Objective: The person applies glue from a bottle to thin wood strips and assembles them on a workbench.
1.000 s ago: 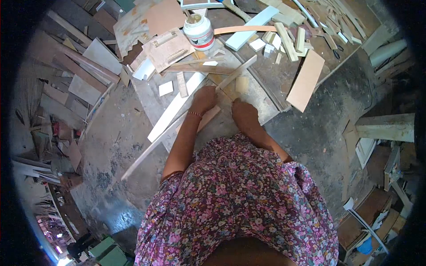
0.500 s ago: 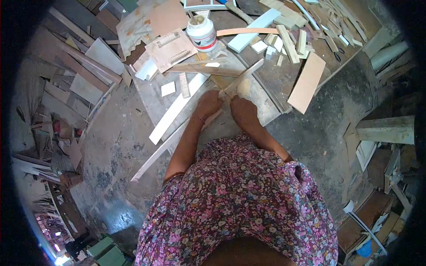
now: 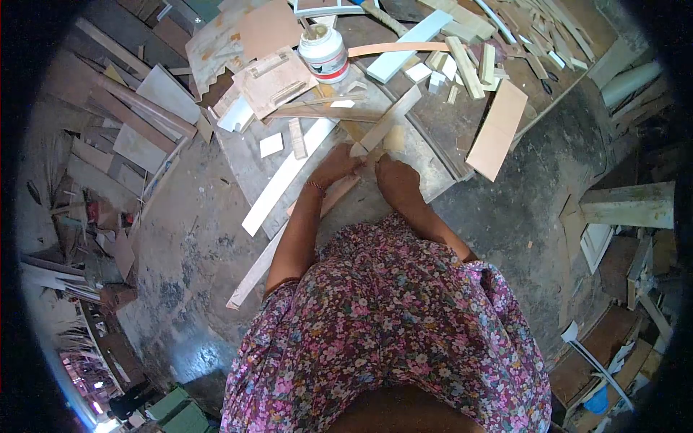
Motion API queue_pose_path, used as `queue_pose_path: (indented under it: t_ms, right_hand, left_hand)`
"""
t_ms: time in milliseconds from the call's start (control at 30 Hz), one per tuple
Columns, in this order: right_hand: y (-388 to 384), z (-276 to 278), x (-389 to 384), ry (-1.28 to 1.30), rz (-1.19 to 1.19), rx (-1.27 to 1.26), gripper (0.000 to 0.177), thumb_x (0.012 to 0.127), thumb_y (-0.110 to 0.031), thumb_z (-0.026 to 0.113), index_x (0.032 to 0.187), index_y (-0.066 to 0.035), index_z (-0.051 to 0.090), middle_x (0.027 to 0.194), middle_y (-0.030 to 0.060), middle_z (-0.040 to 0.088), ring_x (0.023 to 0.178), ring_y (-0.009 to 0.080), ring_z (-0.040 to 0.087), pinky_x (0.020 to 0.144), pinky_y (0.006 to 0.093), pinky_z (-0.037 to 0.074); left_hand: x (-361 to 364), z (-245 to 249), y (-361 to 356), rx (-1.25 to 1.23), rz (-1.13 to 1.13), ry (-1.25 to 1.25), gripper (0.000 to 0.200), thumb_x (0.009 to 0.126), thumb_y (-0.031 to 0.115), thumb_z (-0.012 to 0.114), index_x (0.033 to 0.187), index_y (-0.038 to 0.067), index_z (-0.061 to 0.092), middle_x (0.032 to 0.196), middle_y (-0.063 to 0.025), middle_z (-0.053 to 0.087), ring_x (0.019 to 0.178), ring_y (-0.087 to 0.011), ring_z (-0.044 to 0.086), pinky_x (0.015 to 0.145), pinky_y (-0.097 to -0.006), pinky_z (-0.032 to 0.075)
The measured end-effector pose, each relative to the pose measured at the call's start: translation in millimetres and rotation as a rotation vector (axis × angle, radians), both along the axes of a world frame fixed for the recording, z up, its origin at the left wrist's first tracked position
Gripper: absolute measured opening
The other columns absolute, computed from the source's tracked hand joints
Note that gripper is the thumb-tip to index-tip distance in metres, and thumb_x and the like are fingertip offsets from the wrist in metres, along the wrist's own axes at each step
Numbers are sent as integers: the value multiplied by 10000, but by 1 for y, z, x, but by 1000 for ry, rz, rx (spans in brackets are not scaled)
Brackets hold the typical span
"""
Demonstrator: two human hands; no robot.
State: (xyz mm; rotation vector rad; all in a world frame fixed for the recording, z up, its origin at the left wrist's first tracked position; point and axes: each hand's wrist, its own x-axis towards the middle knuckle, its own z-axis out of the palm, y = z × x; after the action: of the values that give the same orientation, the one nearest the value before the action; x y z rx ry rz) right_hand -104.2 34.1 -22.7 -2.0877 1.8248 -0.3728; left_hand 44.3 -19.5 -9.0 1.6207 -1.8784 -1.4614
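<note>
Head view: I see the left hand [image 3: 336, 164] pinching the wooden strip [image 3: 386, 121] at its near end; the strip slants away, right of the glue jar [image 3: 323, 52]. The right hand [image 3: 395, 178] curls alongside, grip unclear.

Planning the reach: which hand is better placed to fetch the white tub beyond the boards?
Left, probably. The left hand is nearer the white tub and on its side; the right hand would have to cross the wooden strip that both hands touch.
</note>
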Motion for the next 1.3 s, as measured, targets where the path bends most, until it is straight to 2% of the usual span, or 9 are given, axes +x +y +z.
queue_pose_path:
  t_ms: [267, 333, 433, 533, 733, 933, 1033, 1133, 1300]
  right_hand:
    - [2, -4, -5, 1, 4, -15, 241, 791, -209, 369, 767, 1, 483, 617, 188, 552, 563, 326, 561, 493, 417, 447]
    - [3, -3, -7, -27, 20, -16, 248, 791, -212, 366, 770, 5, 484, 635, 194, 554, 588, 328, 563, 511, 422, 446]
    - [3, 0, -6, -35, -6, 34, 252, 790, -210, 367, 767, 10, 487, 657, 202, 556, 616, 331, 563, 544, 430, 443]
    - [0, 0, -3, -36, -15, 92, 246, 792, -211, 372, 787, 14, 473, 663, 206, 556, 624, 340, 560, 569, 436, 439]
    - [-6, -6, -1, -76, 12, 147, 262, 813, -234, 359, 866, 18, 409, 660, 213, 552, 616, 362, 552, 570, 441, 436]
    - [-7, -6, -2, -40, 33, 109, 254, 820, -235, 360, 863, 9, 412, 655, 220, 550, 611, 363, 555, 545, 451, 435]
    - [-5, -7, 0, -48, 35, 88, 243, 821, -225, 356, 861, 6, 419, 647, 217, 551, 609, 361, 558, 539, 452, 436]
    - [-2, -4, 0, -39, 14, 80, 235, 822, -218, 350, 856, 2, 423, 635, 209, 552, 601, 356, 560, 527, 447, 439]
    - [1, -6, 1, -16, 13, 78, 229, 825, -215, 343, 846, -1, 422, 615, 201, 551, 588, 349, 562, 504, 437, 442]
  left_hand:
    - [-2, -16, 8, -168, 8, 74, 234, 702, 183, 562, 765, -42, 551, 630, -110, 553, 567, -166, 539, 549, -296, 420]
    - [-3, -8, 11, -281, -13, 10, 246, 706, 205, 554, 769, -33, 548, 672, -133, 560, 604, -200, 550, 582, -321, 419]
    - [-4, -10, 11, -449, -76, -309, 279, 724, 249, 521, 773, -24, 542, 745, -168, 560, 702, -265, 550, 665, -379, 388]
    - [-16, 1, 17, -400, -22, -507, 279, 756, 263, 463, 769, -5, 537, 782, -185, 553, 782, -296, 528, 712, -424, 344]
    - [-24, -16, 20, -578, 107, -681, 274, 829, 241, 359, 754, 32, 519, 733, -158, 565, 722, -279, 548, 658, -413, 344]
    - [-24, -21, 22, -778, 155, -653, 310, 841, 256, 330, 709, 37, 506, 603, -134, 562, 585, -291, 551, 610, -394, 376]
    - [-23, -24, 19, -686, 101, -752, 317, 837, 254, 334, 702, 35, 519, 623, -153, 565, 606, -294, 558, 601, -403, 393]
    - [-27, -23, 18, -653, 224, -688, 313, 832, 245, 344, 702, 31, 533, 638, -170, 565, 619, -294, 565, 600, -407, 406]
    - [-27, -25, 20, -662, 217, -670, 315, 831, 243, 347, 705, 30, 542, 647, -170, 568, 629, -298, 568, 607, -410, 416]
